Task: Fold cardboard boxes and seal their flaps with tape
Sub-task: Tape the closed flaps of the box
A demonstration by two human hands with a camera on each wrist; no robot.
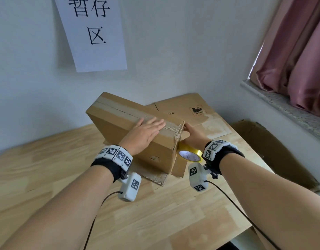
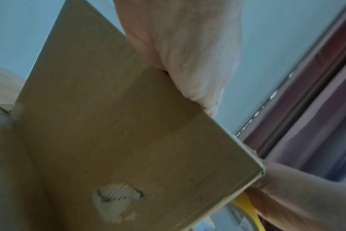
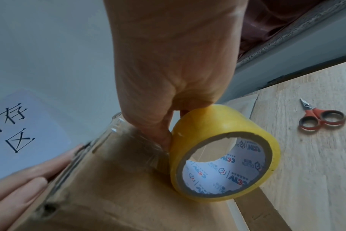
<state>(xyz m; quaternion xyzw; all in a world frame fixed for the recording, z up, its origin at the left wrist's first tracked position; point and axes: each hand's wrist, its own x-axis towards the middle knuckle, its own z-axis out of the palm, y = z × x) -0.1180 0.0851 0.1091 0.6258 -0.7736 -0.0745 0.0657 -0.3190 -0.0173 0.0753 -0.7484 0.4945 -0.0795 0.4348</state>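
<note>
A brown cardboard box (image 1: 123,123) stands tilted on the wooden table (image 1: 155,213), its closed top seam covered by clear tape. My left hand (image 1: 146,130) lies flat on that seam near the right end, fingers straight; the left wrist view shows the palm (image 2: 184,54) on the box edge (image 2: 118,125). My right hand (image 1: 193,136) is at the box's right end and grips a yellow tape roll (image 1: 189,155). In the right wrist view a clear strip (image 3: 132,143) runs from the roll (image 3: 217,125) over the box corner (image 3: 118,195), beside my left fingertips (image 3: 30,184).
Flattened cardboard (image 1: 191,109) lies on the table behind the box, and another sheet (image 1: 272,150) hangs off the right side. Red-handled scissors (image 3: 322,120) lie on the table to the right. A paper sign (image 1: 94,33) hangs on the wall; a windowsill (image 1: 281,105) is at the right.
</note>
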